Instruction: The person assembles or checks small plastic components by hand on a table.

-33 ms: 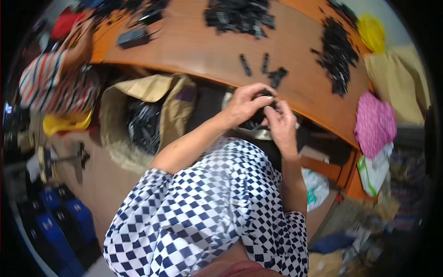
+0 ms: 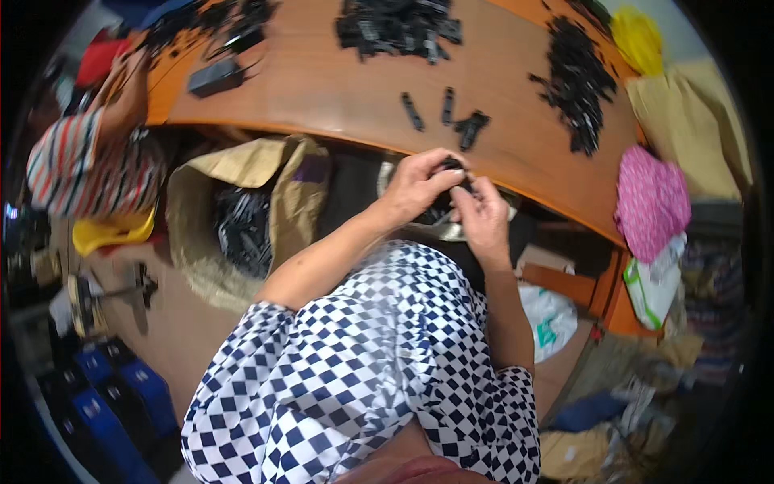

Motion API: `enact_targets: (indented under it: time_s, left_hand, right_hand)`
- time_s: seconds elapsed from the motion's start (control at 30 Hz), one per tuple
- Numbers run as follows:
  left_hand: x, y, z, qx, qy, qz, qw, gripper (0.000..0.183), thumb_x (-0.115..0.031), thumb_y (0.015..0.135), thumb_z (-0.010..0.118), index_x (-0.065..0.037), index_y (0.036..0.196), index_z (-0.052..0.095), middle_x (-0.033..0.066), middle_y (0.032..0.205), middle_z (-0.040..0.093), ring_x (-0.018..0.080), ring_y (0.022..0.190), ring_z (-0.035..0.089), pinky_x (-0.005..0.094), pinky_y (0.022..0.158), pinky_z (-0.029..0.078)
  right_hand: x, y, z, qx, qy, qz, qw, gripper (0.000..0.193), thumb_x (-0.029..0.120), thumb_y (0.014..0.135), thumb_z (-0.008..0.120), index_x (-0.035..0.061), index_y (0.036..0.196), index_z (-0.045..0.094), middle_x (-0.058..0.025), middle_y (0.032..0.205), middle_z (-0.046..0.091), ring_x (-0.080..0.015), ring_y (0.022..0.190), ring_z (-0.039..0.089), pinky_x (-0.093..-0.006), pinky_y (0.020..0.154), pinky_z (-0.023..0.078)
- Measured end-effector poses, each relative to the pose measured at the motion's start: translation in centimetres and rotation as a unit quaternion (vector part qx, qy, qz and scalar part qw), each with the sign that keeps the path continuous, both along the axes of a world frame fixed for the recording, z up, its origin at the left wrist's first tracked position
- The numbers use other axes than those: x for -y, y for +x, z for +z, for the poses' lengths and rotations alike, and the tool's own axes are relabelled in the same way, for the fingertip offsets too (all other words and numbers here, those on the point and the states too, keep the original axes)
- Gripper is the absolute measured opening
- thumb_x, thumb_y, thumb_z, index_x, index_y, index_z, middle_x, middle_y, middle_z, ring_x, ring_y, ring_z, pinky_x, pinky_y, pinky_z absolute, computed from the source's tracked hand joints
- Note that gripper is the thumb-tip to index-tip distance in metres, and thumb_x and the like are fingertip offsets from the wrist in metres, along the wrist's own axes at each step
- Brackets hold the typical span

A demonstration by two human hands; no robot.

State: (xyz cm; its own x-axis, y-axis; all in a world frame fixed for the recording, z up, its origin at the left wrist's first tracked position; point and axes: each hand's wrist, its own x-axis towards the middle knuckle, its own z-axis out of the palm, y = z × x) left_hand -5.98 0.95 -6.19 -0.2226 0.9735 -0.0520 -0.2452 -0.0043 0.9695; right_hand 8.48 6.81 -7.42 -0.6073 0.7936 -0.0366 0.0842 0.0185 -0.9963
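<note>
At the table's near edge, my left hand is closed on a small black plastic part, its thumb and fingers pinching it. My right hand meets it from the right, with fingertips bent against the same part. The fingers cover much of the part, so its full shape is hidden. Just beyond my hands, several loose black plastic pieces lie on the wooden table. Below my hands is an open pale bag with dark pieces inside, partly hidden by my arms.
One pile of black parts lies at the far middle, another pile at the right. A black box-shaped adapter sits left. A brown sack of black pieces stands below the table. A person in a striped top works at far left.
The whole view has shifted slightly, so the table and its piles appear further left and higher. Both hands keep the same grip on the black part.
</note>
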Motion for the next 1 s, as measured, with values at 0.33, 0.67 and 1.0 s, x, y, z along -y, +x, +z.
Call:
enact_targets:
  time_s: [0.33, 0.67, 1.0]
  left_hand:
    - [3.5, 3.4, -1.6, 0.087, -0.173, -0.052, 0.980, 0.027, -0.022, 0.095, 0.056, -0.005, 0.117, 0.056, 0.0012, 0.104, 0.063, 0.0075, 0.093, 0.057, 0.0225, 0.083, 0.045]
    - [1.2, 0.9, 0.9, -0.522, 0.030, -0.054, 0.851, 0.029, -0.017, 0.080, 0.067, -0.005, 0.105, 0.059, 0.0128, 0.091, 0.063, 0.0307, 0.083, 0.062, 0.0397, 0.073, 0.050]
    - [-13.3, -11.7, 3.5, -0.746, 0.068, 0.073, 0.659, 0.031, -0.003, 0.080, 0.058, -0.013, 0.109, 0.062, 0.0099, 0.119, 0.056, 0.0277, 0.110, 0.055, 0.0402, 0.090, 0.047]
  right_hand:
    - [0.9, 5.7, 1.7, 0.277, 0.119, 0.122, 0.946, 0.035, 0.029, 0.083, 0.067, 0.0040, 0.107, 0.061, -0.0194, 0.086, 0.066, -0.0354, 0.081, 0.065, -0.0412, 0.068, 0.050]
    - [-17.6, 11.7, 3.4, 0.342, 0.365, -0.115, 0.858, 0.023, 0.017, 0.089, 0.061, -0.0006, 0.102, 0.056, -0.0214, 0.088, 0.060, -0.0361, 0.079, 0.061, -0.0435, 0.070, 0.048]
    - [-24.6, 10.0, 2.6, 0.520, 0.428, -0.046, 0.738, 0.017, 0.015, 0.089, 0.057, -0.0005, 0.096, 0.052, -0.0223, 0.089, 0.062, -0.0411, 0.082, 0.062, -0.0484, 0.068, 0.050]
